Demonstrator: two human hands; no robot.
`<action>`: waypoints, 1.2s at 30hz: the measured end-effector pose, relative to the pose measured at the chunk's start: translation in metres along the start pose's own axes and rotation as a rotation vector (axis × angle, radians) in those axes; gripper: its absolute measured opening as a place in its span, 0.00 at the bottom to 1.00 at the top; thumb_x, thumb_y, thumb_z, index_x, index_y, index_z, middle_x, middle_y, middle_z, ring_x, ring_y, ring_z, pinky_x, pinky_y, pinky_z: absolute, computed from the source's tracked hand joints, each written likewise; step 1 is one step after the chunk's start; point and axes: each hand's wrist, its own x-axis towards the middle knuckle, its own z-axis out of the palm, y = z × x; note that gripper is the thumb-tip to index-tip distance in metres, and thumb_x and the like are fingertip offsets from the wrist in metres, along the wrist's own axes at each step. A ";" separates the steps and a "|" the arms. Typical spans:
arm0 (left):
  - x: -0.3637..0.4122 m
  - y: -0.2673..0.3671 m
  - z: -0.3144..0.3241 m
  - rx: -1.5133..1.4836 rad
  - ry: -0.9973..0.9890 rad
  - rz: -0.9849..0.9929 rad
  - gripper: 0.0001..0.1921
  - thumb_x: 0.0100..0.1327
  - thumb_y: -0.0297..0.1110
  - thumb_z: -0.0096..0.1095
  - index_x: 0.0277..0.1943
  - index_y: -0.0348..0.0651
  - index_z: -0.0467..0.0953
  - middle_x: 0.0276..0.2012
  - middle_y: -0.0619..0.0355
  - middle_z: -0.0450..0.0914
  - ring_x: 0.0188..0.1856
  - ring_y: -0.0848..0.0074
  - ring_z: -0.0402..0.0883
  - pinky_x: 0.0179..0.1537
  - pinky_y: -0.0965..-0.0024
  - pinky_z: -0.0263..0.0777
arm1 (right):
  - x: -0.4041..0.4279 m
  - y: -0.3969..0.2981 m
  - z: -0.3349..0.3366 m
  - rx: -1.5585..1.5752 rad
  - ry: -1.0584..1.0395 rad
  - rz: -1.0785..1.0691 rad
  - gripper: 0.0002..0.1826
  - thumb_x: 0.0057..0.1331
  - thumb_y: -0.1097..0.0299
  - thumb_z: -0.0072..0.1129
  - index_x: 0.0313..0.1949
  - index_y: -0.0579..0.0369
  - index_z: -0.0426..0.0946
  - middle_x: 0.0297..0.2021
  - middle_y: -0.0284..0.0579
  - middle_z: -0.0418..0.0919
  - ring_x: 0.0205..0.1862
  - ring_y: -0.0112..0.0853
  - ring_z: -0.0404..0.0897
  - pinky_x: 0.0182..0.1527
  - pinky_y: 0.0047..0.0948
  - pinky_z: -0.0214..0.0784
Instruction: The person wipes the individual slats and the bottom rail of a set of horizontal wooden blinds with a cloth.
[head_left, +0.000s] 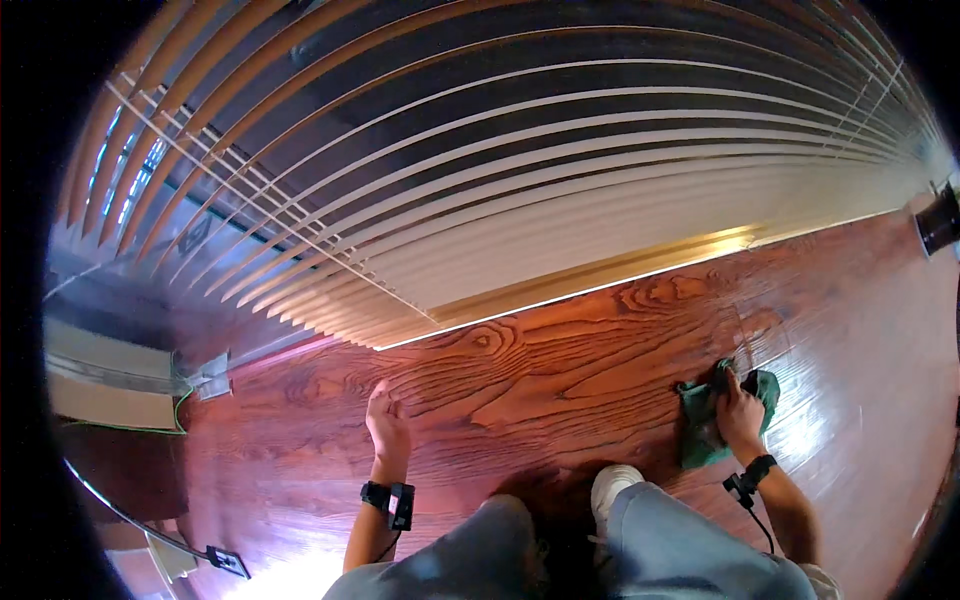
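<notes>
A crumpled green cloth (702, 427) lies on the glossy reddish wood-grain floor (555, 375), to the right of my knees. My right hand (739, 414) presses down on it, index finger stretched forward, with folds bunched around the fingers. To the left, my left hand (389, 420) is over the floor with fingers loosely bent and nothing in them. Black straps with small devices sit on both wrists, the left device (400, 506) and the right one (741, 487) each trailing a cable. Between the hands are my bent knees in grey-blue trousers and a white shoe (615, 480).
A slatted venetian blind (585, 217) hangs ahead, its lower edge close to the floor. Cardboard boxes (112, 405), a thin green cord (180, 412) and a dark cable with a flat black end (227, 561) are at left. A dark round object (937, 221) stands far right.
</notes>
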 end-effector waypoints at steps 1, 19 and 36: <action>0.002 -0.001 -0.002 -0.003 0.006 0.007 0.11 0.62 0.30 0.49 0.46 0.40 0.72 0.21 0.69 0.62 0.24 0.85 0.60 0.26 0.83 0.56 | -0.001 -0.004 0.004 0.007 -0.024 0.000 0.26 0.58 0.67 0.47 0.58 0.46 0.63 0.24 0.54 0.76 0.25 0.49 0.75 0.28 0.46 0.67; 0.047 0.023 0.038 0.569 -0.226 -0.040 0.10 0.59 0.39 0.59 0.39 0.42 0.75 0.24 0.61 0.76 0.21 0.82 0.71 0.21 0.81 0.64 | 0.059 -0.305 0.020 0.485 0.135 -0.514 0.29 0.55 0.67 0.54 0.58 0.45 0.64 0.19 0.46 0.74 0.22 0.41 0.75 0.29 0.37 0.69; 0.083 -0.007 0.056 0.109 -0.027 -0.226 0.05 0.61 0.31 0.57 0.32 0.44 0.69 0.21 0.65 0.68 0.21 0.84 0.65 0.21 0.82 0.59 | 0.090 -0.366 0.042 0.503 0.254 -0.667 0.26 0.53 0.69 0.56 0.53 0.55 0.65 0.26 0.42 0.73 0.31 0.38 0.73 0.33 0.35 0.63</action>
